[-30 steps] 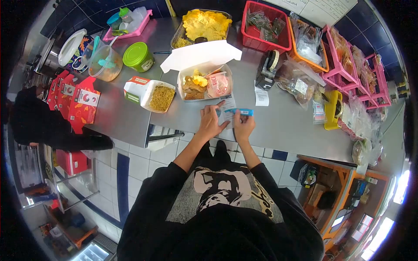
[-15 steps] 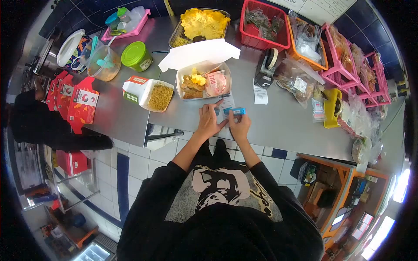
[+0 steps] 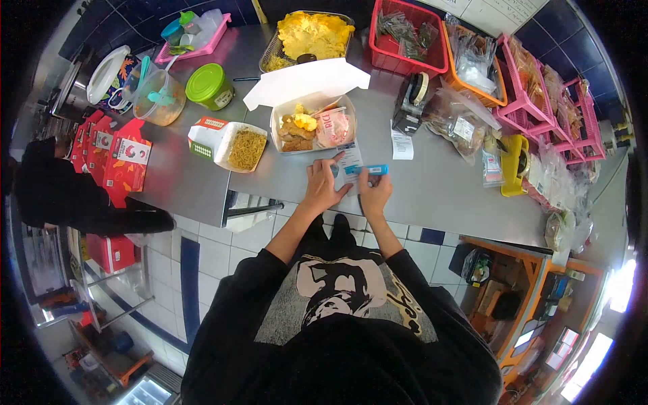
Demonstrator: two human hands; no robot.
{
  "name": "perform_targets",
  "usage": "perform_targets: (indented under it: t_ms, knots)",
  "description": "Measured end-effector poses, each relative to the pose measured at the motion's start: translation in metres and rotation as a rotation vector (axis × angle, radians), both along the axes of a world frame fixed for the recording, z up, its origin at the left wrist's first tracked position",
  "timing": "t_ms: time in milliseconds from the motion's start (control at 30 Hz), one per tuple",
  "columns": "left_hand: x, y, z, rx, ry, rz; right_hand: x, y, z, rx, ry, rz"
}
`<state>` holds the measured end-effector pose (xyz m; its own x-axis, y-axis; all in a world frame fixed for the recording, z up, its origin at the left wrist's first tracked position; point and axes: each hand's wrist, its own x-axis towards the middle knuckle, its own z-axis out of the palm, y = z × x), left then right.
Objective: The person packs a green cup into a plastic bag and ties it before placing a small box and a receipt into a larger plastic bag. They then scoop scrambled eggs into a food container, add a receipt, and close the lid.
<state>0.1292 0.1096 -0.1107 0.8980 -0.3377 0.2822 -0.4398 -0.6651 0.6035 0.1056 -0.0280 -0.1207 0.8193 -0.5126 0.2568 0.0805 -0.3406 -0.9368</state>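
My right hand (image 3: 375, 196) is closed around a blue marker (image 3: 375, 169), whose left end lies over a printed paper slip (image 3: 350, 156) on the steel counter. Resting on the slip's left edge is my left hand (image 3: 321, 187), thumb and forefinger spread apart. A small bluish thing shows beside its fingers, too small to make out. Just beyond the slip stands an open white food box (image 3: 312, 146), lid raised, with fried pieces, yellow egg (image 3: 306, 122) and a wrapped rice packet (image 3: 333, 127) inside. A carton of noodles (image 3: 246, 150) sits to its left.
Behind the box is a tray of yellow food (image 3: 314, 35). A label dispenser (image 3: 410, 104), a red basket (image 3: 409, 57) and bagged goods (image 3: 460, 125) line the right. Left are a green-lidded tub (image 3: 209, 86), red boxes (image 3: 128, 162) and another person's dark sleeve (image 3: 81, 202).
My right hand has shifted slightly right and the marker tilts a little more upward at its right end. My left hand stays on the slip.
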Motion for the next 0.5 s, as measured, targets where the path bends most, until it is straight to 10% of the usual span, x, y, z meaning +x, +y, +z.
perform_targets:
  t_ms: [200, 500]
  knots:
    - [-0.002, 0.003, 0.003, -0.013, -0.007, -0.041, -0.009, -0.002, -0.014, 0.328, -0.159, 0.031]
    - [-0.002, 0.001, 0.003, 0.023, -0.014, -0.025, -0.016, -0.005, 0.003, -0.01, -0.033, 0.058]
